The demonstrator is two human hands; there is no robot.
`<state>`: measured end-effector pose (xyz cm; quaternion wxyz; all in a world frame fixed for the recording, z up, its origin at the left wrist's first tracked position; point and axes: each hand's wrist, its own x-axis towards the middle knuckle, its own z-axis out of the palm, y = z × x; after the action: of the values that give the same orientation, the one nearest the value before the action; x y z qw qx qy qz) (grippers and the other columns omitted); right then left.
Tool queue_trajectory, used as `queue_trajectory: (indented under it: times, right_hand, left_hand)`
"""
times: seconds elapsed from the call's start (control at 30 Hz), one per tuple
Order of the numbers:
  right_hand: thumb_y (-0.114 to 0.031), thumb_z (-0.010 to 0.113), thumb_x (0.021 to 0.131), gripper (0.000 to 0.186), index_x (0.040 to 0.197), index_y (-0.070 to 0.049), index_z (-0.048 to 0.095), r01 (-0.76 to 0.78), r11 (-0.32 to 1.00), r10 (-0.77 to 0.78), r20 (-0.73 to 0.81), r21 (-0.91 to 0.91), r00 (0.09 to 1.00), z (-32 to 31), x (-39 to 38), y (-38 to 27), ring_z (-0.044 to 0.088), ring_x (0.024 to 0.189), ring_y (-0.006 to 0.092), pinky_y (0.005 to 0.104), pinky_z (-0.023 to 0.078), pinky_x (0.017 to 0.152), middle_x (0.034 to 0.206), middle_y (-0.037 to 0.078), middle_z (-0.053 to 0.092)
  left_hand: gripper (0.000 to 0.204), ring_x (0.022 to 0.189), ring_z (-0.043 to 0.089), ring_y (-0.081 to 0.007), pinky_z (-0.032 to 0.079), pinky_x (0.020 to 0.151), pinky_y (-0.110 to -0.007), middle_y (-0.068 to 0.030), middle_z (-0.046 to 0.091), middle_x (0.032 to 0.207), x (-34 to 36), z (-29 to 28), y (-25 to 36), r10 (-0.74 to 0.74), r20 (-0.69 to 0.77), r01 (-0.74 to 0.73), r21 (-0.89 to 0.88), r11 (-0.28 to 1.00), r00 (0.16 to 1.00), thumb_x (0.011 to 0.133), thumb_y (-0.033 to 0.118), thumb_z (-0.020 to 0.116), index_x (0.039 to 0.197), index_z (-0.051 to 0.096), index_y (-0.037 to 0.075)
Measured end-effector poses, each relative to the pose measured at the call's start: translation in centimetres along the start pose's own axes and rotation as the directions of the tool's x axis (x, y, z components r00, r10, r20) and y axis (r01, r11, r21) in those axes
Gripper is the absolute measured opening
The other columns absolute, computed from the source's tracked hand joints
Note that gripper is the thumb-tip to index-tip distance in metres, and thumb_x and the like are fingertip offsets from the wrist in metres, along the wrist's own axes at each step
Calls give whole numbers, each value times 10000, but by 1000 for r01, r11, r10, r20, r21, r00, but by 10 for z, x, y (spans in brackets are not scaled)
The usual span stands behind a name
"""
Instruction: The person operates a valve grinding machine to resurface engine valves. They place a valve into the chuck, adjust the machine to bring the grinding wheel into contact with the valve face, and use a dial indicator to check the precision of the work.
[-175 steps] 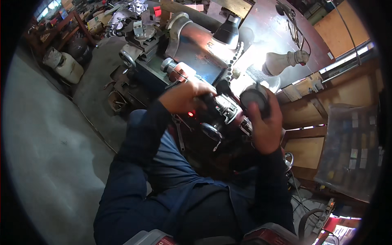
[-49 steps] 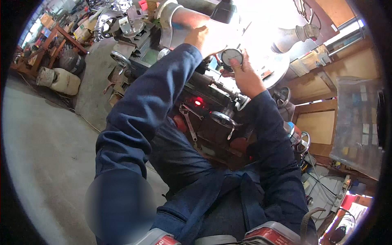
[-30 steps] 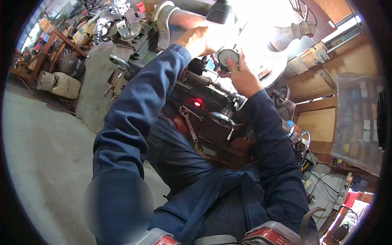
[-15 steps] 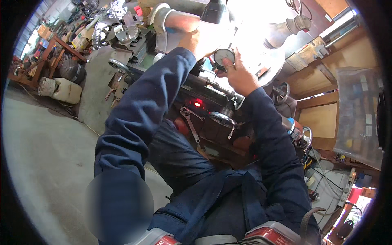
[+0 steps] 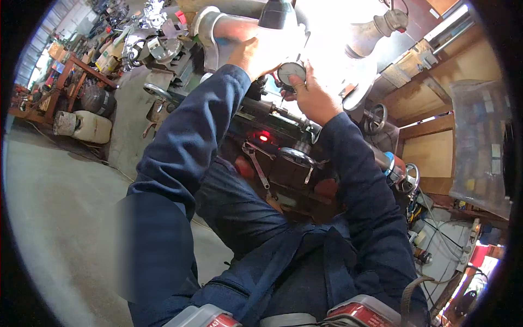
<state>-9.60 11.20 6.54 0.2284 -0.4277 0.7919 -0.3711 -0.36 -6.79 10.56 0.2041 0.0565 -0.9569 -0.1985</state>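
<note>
A round dial gauge (image 5: 292, 74) with a pale face is in my right hand (image 5: 318, 98), its thumb lying across the face and the other fingers behind the rim. My left hand (image 5: 249, 59) reaches up to the left of the gauge, back side toward me. Strong glare washes out its fingers, and what they touch does not show. Both hands are over the bed of a metal machine (image 5: 278, 111), just below a black lamp head (image 5: 277, 14). Beyond the left hand lies a large reddish cylindrical part (image 5: 234, 28) with a flared metal end.
Handwheels (image 5: 298, 157) stick out from the machine's front, with more at its left and right. A wrench (image 5: 257, 166) hangs below the bed, beside a red light (image 5: 263, 137). Left stands a dirty white jug (image 5: 92, 126). Right is a wooden wall with a plastic sheet (image 5: 479, 147).
Both hands and the gauge appear slightly farther left and up, along with a small shift of the whole view. The right hand keeps its hold on the gauge.
</note>
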Motion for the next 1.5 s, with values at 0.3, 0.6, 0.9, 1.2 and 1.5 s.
queue_trajectory:
  times: [0.3,0.6,0.9,1.2,1.5]
  right_hand:
    - [-336,405,1070,682,1548,4,58,12,998,-11,16,-68,1000,4,1,-11,717,883,190,309,508,876,1136,185,661]
    - [-312,436,1063,658,1533,25,123,69,986,-66,26,-151,998,6,-2,-17,717,865,178,314,524,843,1152,187,651]
    - [-340,449,1017,556,1386,71,379,160,981,-173,-112,-113,979,2,-8,-13,622,992,478,512,479,885,1099,320,628]
    - [-347,600,968,461,1201,31,474,20,1000,-20,-194,-5,981,-33,-32,-36,654,918,439,482,510,816,990,265,663]
    - [-173,483,1028,382,1355,23,508,-175,984,95,-712,-40,695,-221,-225,121,626,1109,238,345,469,981,1245,152,633]
  left_hand:
    - [188,633,670,-348,539,610,-445,-127,698,745,9,-9,-48,407,173,-442,362,820,897,839,296,618,818,730,147]
    - [277,847,684,-369,555,755,-437,-178,702,949,1,8,-35,193,-40,-176,264,948,980,879,261,558,1057,664,77]
    - [300,613,634,-354,505,615,-471,-156,644,653,17,-3,-46,446,47,-440,283,852,894,759,344,629,640,657,70]
    - [332,861,679,-361,532,746,-418,-197,701,1003,-19,-28,-17,-139,40,144,-136,980,989,966,332,551,1108,693,69]
    - [477,798,612,-160,426,703,-292,-28,658,881,-180,14,-88,-900,-371,468,-768,437,231,1032,432,390,1125,665,53]
